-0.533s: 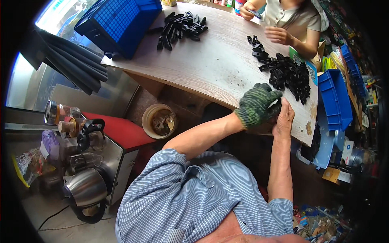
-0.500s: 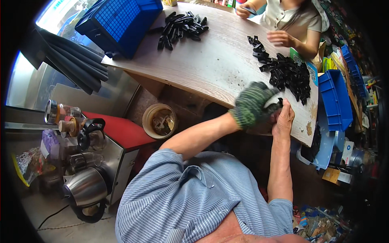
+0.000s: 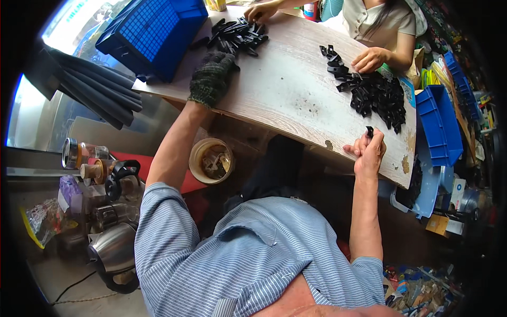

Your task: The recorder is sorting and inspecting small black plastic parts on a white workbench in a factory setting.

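My left hand, in a dark green-grey knit glove, is at the near edge of a pile of long black plastic pieces. Its fingertips are hidden against the pile, so whether they grip a piece cannot be made out. Bare, my right hand is above the table's near right edge, thumb and forefinger pinching a small black plastic piece that sticks up from the grip. Just beyond it lies a heap of small black plastic parts.
Across the table, a person has one hand at the long pieces and the other by the small parts. A blue crate stands back left, a blue bin at right. Below are a bucket and a kettle.
My left hand has left my right hand and moved far left to the long black pieces. The other person's hand has reached over to that pile. My right hand stays nearly in place.
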The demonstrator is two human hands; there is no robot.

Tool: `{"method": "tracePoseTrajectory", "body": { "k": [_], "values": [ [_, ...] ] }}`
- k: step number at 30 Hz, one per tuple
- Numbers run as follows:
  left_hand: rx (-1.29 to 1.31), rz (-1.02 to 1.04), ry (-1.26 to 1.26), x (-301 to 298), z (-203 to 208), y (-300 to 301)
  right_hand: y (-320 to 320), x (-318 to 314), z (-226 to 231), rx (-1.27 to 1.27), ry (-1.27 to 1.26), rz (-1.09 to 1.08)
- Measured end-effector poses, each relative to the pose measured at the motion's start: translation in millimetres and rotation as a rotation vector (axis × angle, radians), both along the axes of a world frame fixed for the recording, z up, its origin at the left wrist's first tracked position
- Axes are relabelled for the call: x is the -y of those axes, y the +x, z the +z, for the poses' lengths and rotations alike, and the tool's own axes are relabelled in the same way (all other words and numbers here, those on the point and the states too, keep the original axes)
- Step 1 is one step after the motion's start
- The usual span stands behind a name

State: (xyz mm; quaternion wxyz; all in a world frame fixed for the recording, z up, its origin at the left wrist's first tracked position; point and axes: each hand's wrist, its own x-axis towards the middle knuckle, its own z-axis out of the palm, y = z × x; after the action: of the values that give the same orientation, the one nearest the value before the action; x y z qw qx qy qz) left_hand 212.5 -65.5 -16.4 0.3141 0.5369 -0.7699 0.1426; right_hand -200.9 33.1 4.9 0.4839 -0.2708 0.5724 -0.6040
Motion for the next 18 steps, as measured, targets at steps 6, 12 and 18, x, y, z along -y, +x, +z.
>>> {"method": "tracePoseTrajectory", "body": {
  "k": [6,12,18],
  "values": [
    [0.174,-0.108,0.030,-12,14,-54,3,-5,1,0.016,-0.027,0.024],
    [0.073,-0.312,0.020,14,7,-96,8,-5,3,-0.040,-0.021,-0.005],
    [0.005,-0.243,-0.182,31,-14,-107,2,-1,-1,0.027,-0.060,0.041]
  ]
}}
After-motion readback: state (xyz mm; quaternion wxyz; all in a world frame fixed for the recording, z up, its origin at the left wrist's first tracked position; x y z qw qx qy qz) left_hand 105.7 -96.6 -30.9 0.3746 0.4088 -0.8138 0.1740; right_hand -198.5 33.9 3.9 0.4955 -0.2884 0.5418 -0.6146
